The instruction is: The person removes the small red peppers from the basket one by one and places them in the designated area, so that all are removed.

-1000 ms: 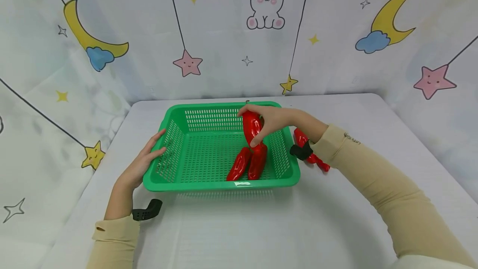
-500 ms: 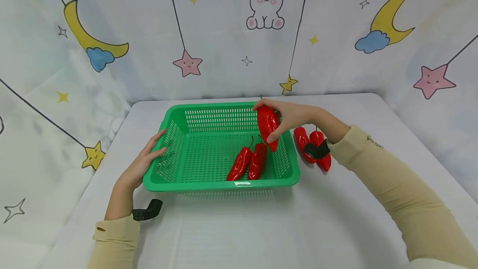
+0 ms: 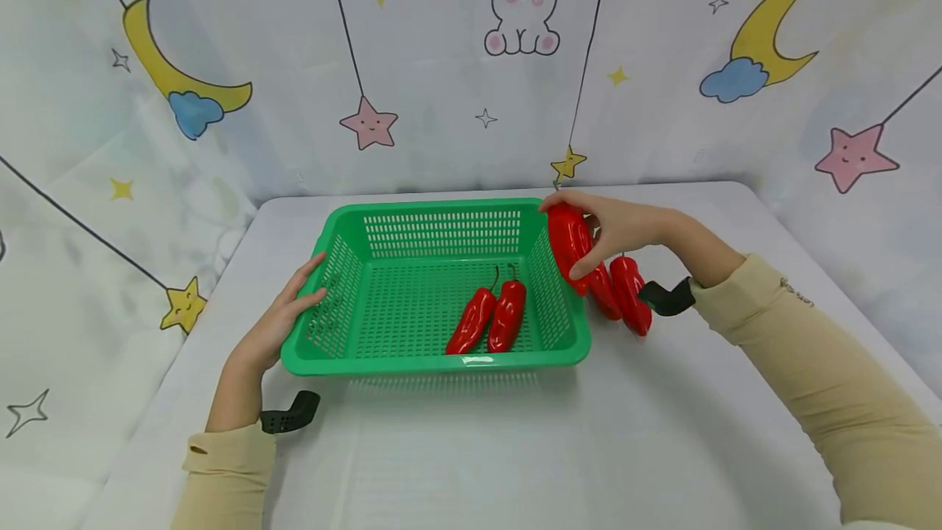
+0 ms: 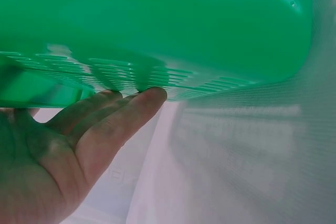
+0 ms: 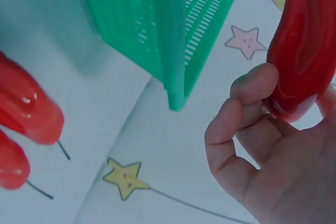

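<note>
My right hand (image 3: 614,227) grips a glossy red chili pepper (image 3: 567,240) between thumb and fingers, above the right rim of the green basket (image 3: 434,366). In the right wrist view the pepper (image 5: 304,45) hangs clear of the basket wall (image 5: 170,40), with the curled fingers at its lower end. Two more red peppers (image 3: 473,321) lie side by side on the basket floor, toward the front right. At the basket's left side, my left hand (image 3: 275,317) rests with extended fingers on the wall. The left wrist view has its fingertips (image 4: 152,95) against the slotted side.
Two red peppers (image 3: 630,297) lie on the white tabletop (image 3: 456,456) just right of the basket; the held pepper and right hand partly cover one. Behind the table hangs a white cloth (image 3: 441,47) printed with stars, moons and a rabbit.
My right hand has lifted the pepper and carried it rightward from inside the basket to over its right rim. The pepper stems in the basket have come into sight. The left hand stays put.
</note>
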`<state>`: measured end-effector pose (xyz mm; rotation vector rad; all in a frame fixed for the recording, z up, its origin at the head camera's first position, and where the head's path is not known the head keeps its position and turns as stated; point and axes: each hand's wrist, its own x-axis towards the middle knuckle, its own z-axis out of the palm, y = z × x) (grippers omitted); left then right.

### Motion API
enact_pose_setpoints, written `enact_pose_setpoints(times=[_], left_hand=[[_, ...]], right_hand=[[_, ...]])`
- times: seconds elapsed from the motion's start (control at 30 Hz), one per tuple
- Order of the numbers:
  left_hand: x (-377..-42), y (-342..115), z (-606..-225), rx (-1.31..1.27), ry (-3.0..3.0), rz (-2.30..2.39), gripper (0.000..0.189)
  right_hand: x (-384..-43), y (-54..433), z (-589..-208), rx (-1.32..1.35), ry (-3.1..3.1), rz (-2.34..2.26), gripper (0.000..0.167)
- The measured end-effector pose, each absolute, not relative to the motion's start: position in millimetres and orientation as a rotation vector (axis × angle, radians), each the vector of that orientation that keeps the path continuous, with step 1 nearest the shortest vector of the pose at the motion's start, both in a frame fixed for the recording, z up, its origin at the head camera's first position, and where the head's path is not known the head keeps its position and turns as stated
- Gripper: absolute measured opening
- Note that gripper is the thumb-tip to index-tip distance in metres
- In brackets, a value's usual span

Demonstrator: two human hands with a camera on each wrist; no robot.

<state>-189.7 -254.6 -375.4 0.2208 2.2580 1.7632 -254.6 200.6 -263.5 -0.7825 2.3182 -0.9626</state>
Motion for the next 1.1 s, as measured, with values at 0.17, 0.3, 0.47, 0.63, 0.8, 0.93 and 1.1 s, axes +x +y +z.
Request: enact_pose_setpoints(times=[0.17,0.3,0.47,0.63,0.8,0.93,1.1], left_hand=[[-190,-255,-376,0.222,2.240,1.782,0.059],[-189,-255,-376,0.220,2.223,1.792,0.059],[-188,-255,-376,0.227,2.212,1.803,0.059],[-188,-255,-376,0.230,2.210,1.803,0.059],[-188,-255,-376,0.226,2.215,1.795,0.059],[-188,-254,-376,0.225,2.218,1.796,0.059],[-188,-254,-375,0.220,2.219,1.792,0.058]], right_hand=[[-251,217,-261,-0.726,2.361,-0.957,0.088],[-246,230,-258,-0.682,2.390,-0.956,0.087],[-240,246,-256,-0.642,2.418,-0.977,0.084],[-237,263,-257,-0.606,2.445,-0.965,0.085],[-234,276,-259,-0.608,2.474,-0.939,0.087],[-230,285,-260,-0.602,2.487,-0.931,0.090],[-228,294,-265,-0.591,2.498,-0.927,0.092]])
